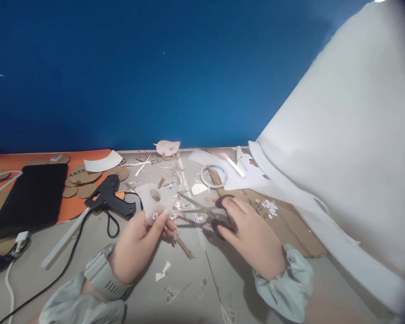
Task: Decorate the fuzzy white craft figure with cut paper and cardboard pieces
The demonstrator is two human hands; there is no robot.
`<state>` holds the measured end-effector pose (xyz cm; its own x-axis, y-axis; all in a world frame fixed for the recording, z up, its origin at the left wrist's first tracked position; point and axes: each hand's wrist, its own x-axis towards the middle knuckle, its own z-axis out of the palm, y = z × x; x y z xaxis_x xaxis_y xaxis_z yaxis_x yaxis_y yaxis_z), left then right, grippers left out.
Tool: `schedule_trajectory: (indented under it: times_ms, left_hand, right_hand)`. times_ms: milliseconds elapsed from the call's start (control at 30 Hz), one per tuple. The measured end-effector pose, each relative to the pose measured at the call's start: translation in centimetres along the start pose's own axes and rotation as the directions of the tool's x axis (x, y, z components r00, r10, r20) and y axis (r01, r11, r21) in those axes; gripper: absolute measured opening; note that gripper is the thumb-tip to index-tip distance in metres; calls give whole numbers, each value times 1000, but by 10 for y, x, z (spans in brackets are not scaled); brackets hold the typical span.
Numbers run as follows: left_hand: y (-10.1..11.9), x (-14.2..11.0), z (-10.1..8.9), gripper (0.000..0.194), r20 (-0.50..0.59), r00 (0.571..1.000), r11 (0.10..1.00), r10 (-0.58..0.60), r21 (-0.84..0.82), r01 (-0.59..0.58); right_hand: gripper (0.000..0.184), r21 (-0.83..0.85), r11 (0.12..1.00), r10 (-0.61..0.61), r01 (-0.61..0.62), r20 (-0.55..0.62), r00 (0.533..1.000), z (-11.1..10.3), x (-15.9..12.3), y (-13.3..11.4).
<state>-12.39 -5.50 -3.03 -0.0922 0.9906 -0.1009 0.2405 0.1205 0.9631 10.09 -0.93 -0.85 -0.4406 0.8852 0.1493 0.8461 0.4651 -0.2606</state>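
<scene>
My left hand (143, 240) pinches a small translucent white sheet (160, 198) between thumb and fingers. Brownish shapes and a small white ring show on that sheet. My right hand (248, 231) has its thumb and fingers in the black handles of a pair of scissors (202, 208). The scissors' blades are apart and point left, toward the sheet's right edge; whether they touch it I cannot tell. Paper and cardboard scraps (184, 245) lie beneath and around both hands.
A black glue gun (111, 198) and a dark tablet (32, 193) lie at left. At the back stands a bird-shaped cutout (168, 147). A tape roll (204, 176) and cardboard (290, 220) are at right, beside a large white sheet (364, 135).
</scene>
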Motion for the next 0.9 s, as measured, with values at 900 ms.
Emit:
schedule_trajectory:
  times_ms: [900]
  left_hand:
    - [0, 2, 0, 39, 53, 998, 999, -27, 32, 25]
  right_hand:
    - [24, -50, 998, 36, -38, -52, 998, -1, -4, -5]
